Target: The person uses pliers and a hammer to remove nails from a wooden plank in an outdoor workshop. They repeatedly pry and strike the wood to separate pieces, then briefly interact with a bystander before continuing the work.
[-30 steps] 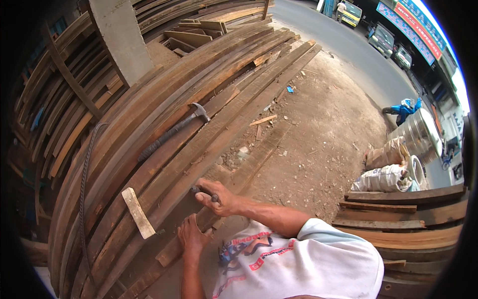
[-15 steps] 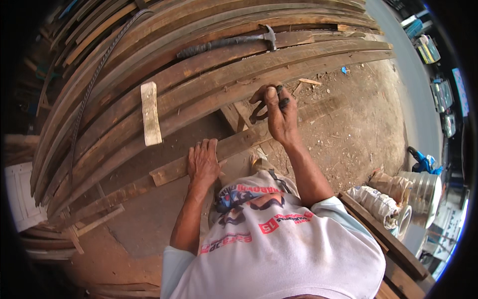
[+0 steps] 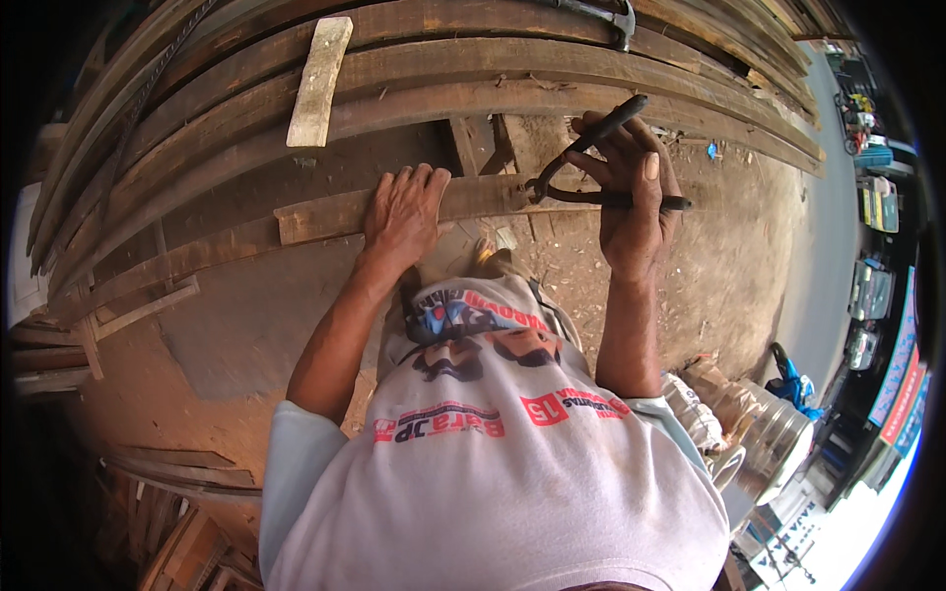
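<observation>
My left hand (image 3: 402, 212) lies across a long wooden board (image 3: 330, 219), its fingers curled over the far edge and holding it. To the right, my right hand (image 3: 636, 197) holds a pair of dark metal pincers (image 3: 572, 195). Their handles are spread wide, one between the fingers and the other across the palm under the thumb. The pincers' jaws point left and meet the board's upper face; whether they grip a nail there is too small to tell.
Beyond the board several long wooden beams (image 3: 443, 108) lie side by side. On them rest a pale wood offcut (image 3: 320, 84) and a claw hammer (image 3: 623, 22). Metal cans (image 3: 764, 433) and sacks (image 3: 695, 409) stand at the right, near a road (image 3: 838, 227) with vehicles.
My right hand has turned and opened the pincers' handles wide, with the jaws now at the board. My left hand stays on the board. The whole view has shifted.
</observation>
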Action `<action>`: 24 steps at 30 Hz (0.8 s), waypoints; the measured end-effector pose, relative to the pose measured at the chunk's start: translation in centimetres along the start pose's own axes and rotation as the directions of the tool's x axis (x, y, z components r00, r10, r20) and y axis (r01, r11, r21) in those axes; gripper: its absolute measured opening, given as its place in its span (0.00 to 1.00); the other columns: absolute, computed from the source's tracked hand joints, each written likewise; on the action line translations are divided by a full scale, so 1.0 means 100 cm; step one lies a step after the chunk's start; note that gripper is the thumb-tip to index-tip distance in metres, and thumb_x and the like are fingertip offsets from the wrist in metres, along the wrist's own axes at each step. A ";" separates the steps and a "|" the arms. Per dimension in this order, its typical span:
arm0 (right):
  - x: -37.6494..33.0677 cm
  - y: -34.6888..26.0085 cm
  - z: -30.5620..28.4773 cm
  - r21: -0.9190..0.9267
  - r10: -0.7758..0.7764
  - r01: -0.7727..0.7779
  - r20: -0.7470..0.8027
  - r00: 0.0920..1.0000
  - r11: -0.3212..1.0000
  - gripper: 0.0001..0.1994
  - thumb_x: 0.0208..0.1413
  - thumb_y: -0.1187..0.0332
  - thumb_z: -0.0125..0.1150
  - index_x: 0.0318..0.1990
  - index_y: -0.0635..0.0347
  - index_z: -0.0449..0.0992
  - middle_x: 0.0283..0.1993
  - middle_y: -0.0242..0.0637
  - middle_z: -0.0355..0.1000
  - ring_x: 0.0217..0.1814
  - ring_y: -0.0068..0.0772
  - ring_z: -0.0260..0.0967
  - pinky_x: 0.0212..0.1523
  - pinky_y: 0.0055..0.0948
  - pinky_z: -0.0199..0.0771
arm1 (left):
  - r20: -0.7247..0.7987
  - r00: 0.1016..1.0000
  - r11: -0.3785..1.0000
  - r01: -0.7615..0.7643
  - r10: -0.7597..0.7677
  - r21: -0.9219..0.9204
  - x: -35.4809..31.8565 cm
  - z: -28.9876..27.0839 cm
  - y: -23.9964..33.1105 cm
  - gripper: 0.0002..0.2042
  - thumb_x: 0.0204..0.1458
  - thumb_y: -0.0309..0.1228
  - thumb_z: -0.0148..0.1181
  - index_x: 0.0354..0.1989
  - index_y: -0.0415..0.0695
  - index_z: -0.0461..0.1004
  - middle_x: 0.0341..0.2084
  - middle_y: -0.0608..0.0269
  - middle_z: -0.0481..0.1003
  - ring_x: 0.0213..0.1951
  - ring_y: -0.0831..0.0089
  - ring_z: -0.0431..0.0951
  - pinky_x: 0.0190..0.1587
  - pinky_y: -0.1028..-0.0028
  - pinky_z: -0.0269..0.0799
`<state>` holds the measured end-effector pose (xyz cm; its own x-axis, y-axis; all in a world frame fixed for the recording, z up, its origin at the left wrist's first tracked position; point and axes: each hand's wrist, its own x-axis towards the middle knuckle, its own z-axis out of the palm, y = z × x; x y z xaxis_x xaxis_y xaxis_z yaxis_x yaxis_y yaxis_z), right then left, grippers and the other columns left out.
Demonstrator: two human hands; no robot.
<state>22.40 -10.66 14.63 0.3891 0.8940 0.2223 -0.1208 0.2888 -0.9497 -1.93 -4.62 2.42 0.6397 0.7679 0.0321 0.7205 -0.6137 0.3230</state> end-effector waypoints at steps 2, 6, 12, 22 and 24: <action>-0.005 0.006 0.001 -0.041 -0.029 0.032 0.058 0.998 0.999 0.29 0.74 0.54 0.51 0.68 0.75 0.65 0.64 0.60 0.71 0.67 0.50 0.72 0.60 0.47 0.81 | 0.019 1.000 1.000 0.006 -0.006 0.013 0.000 -0.001 0.000 0.35 0.43 0.38 0.79 0.60 0.45 0.68 0.52 0.54 0.74 0.56 0.54 0.73 0.57 0.55 0.65; -0.013 0.017 0.005 -0.058 -0.043 0.050 0.118 0.992 0.997 0.30 0.71 0.56 0.53 0.69 0.75 0.64 0.66 0.60 0.70 0.70 0.50 0.69 0.63 0.47 0.78 | 0.038 0.999 1.000 0.017 -0.016 -0.019 0.000 0.000 -0.001 0.36 0.44 0.38 0.79 0.61 0.46 0.67 0.54 0.53 0.72 0.58 0.53 0.72 0.59 0.54 0.64; -0.012 0.019 0.013 -0.090 -0.026 0.051 0.257 0.966 0.995 0.32 0.70 0.57 0.54 0.71 0.76 0.63 0.67 0.60 0.70 0.70 0.52 0.70 0.67 0.49 0.74 | -0.002 1.000 0.999 0.011 -0.011 -0.038 -0.001 0.013 -0.006 0.33 0.44 0.36 0.78 0.58 0.46 0.66 0.53 0.54 0.72 0.60 0.53 0.71 0.62 0.53 0.62; 0.005 0.029 0.024 -0.332 0.010 0.096 0.305 0.952 0.938 0.42 0.67 0.42 0.59 0.71 0.76 0.64 0.56 0.52 0.77 0.59 0.39 0.75 0.57 0.39 0.75 | 0.053 0.997 0.995 0.056 -0.052 -0.082 -0.002 0.029 -0.011 0.36 0.47 0.34 0.76 0.64 0.44 0.64 0.63 0.46 0.68 0.69 0.45 0.65 0.71 0.46 0.56; 0.003 0.027 0.027 -0.397 0.004 0.127 0.314 0.950 0.909 0.42 0.67 0.40 0.58 0.70 0.75 0.66 0.53 0.49 0.78 0.58 0.37 0.74 0.59 0.41 0.74 | 0.086 0.993 0.992 0.084 -0.076 -0.092 -0.001 0.027 -0.009 0.35 0.50 0.32 0.74 0.66 0.44 0.63 0.67 0.44 0.67 0.72 0.45 0.64 0.73 0.45 0.53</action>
<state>19.71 -8.71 12.75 0.0826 0.9576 0.2761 0.3016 0.2400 -0.9227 -1.92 -4.67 -0.47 0.6039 0.7937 -0.0735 0.7436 -0.5278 0.4106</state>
